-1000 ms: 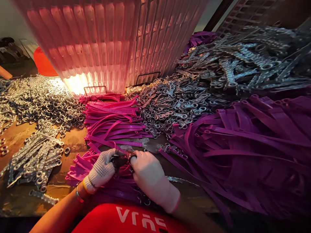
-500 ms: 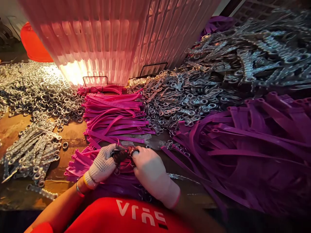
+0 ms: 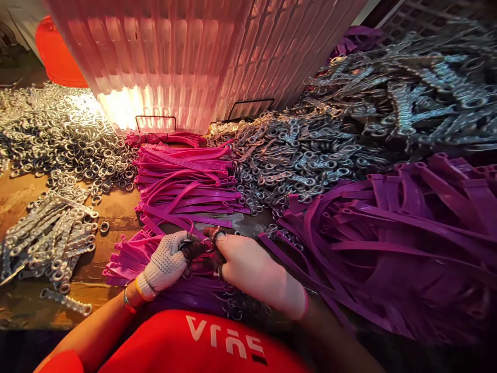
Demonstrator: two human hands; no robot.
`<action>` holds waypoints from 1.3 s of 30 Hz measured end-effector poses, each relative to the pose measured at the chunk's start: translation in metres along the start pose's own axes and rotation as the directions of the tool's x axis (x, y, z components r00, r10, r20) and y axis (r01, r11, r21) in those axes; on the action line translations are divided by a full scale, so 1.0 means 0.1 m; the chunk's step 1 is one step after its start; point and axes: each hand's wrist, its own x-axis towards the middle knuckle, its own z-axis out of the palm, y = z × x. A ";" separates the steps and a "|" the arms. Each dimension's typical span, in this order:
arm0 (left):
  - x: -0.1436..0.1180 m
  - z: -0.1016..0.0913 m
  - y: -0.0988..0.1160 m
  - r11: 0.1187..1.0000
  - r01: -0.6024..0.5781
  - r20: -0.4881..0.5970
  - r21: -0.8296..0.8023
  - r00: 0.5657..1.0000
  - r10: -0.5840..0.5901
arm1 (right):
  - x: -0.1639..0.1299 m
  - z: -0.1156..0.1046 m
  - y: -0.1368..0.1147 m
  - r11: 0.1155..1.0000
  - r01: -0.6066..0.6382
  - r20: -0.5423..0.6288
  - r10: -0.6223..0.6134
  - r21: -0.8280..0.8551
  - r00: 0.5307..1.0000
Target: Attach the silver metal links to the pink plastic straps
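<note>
Both my gloved hands meet low in the middle of the head view, over a heap of pink plastic straps (image 3: 128, 259). My left hand (image 3: 165, 264), in a dotted knit glove, pinches a small metal ring piece (image 3: 185, 243) at its fingertips. My right hand (image 3: 252, 269), in a plain white glove, presses against the same spot with a metal ring (image 3: 217, 235) at its fingertips. The fingers of both hands are closed around these small parts and a pink strap end; the exact joint is hidden between them.
A neat stack of pink straps (image 3: 186, 181) lies just beyond my hands. Purple straps (image 3: 388, 233) pile up at right. Metal eyelet links (image 3: 303, 160) heap behind, loose rings (image 3: 58, 140) at left, linked metal strips (image 3: 50, 238) at lower left. A ribbed translucent crate (image 3: 194, 57) stands at the back.
My right hand has turned and slid a little to the right, fingertips now raised with a ring showing. The view has drifted slightly, shifting everything a bit upward.
</note>
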 end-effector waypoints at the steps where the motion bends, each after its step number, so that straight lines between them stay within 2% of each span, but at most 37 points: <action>1: -0.01 0.01 0.00 1.000 0.003 -0.011 -0.009 1.000 -0.003 | 0.01 0.00 0.00 1.000 0.008 0.007 -0.008 0.006 1.000; 6: -0.01 0.01 -0.04 0.998 0.011 0.001 -0.067 1.000 -0.011 | 0.06 0.15 -0.05 0.995 -0.066 -0.065 0.061 -0.078 0.996; 8: 0.00 0.00 -0.06 0.998 0.010 0.012 -0.070 1.000 -0.009 | 0.08 0.24 -0.06 0.992 -0.026 -0.082 0.015 -0.125 0.996; 11: 0.02 0.01 -0.11 0.998 0.007 0.046 -0.056 0.999 -0.004 | 0.10 0.31 -0.07 0.980 0.068 -0.046 -0.078 -0.185 0.996; 15: 0.06 -0.01 -0.06 0.999 -0.022 0.119 0.048 0.993 0.016 | 0.06 0.26 -0.03 0.971 0.113 -0.014 -0.119 -0.209 0.993; 17: 0.06 -0.08 0.02 0.972 -0.116 0.165 0.205 0.983 0.082 | -0.01 0.22 0.04 0.970 0.100 -0.013 -0.105 -0.221 0.994; 20: -0.01 -0.30 0.15 0.856 -0.243 0.179 0.456 0.967 0.179 | -0.17 0.20 0.22 0.978 0.027 -0.057 -0.040 -0.205 0.998; 22: -0.11 -0.48 0.18 0.806 -0.233 0.123 0.544 0.972 0.199 | -0.28 0.23 0.35 0.985 -0.030 -0.089 0.015 -0.171 0.996; 25: -0.32 -0.68 0.15 0.813 -0.160 0.041 0.560 0.985 0.166 | -0.41 0.30 0.49 0.984 -0.068 -0.045 0.061 -0.167 0.997; 27: -0.45 -0.74 0.12 0.846 -0.113 -0.016 0.521 0.990 0.142 | -0.45 0.30 0.53 0.979 -0.042 -0.018 0.039 -0.198 0.999; 29: -0.55 -0.75 0.10 0.904 -0.060 -0.134 0.422 0.983 0.128 | -0.44 0.25 0.51 0.977 0.007 -0.075 -0.024 -0.212 0.997; 30: -0.58 -0.73 0.10 0.943 -0.035 -0.205 0.331 0.973 0.108 | -0.40 0.21 0.48 0.978 0.035 -0.133 -0.063 -0.204 0.989; 32: -0.59 -0.66 0.11 0.999 0.005 -0.293 0.046 0.956 0.008 | -0.25 0.15 0.38 0.980 0.107 -0.237 -0.145 -0.167 0.961; 34: -0.54 -0.56 0.14 0.961 0.023 -0.271 -0.277 0.957 -0.101 | -0.04 0.13 0.22 0.972 0.182 -0.254 -0.215 -0.146 0.943; 36: -0.42 -0.45 0.19 0.881 0.032 -0.191 -0.472 0.972 -0.137 | 0.18 0.18 0.04 0.961 0.219 -0.176 -0.248 -0.171 0.953; 38: -0.26 -0.37 0.26 0.892 0.013 -0.147 -0.452 0.985 -0.089 | 0.33 0.27 -0.11 0.922 0.333 -0.097 -0.357 -0.198 0.929; 39: -0.17 -0.35 0.29 0.936 -0.021 -0.142 -0.352 0.989 -0.032 | 0.36 0.31 -0.15 0.894 0.393 -0.068 -0.415 -0.214 0.907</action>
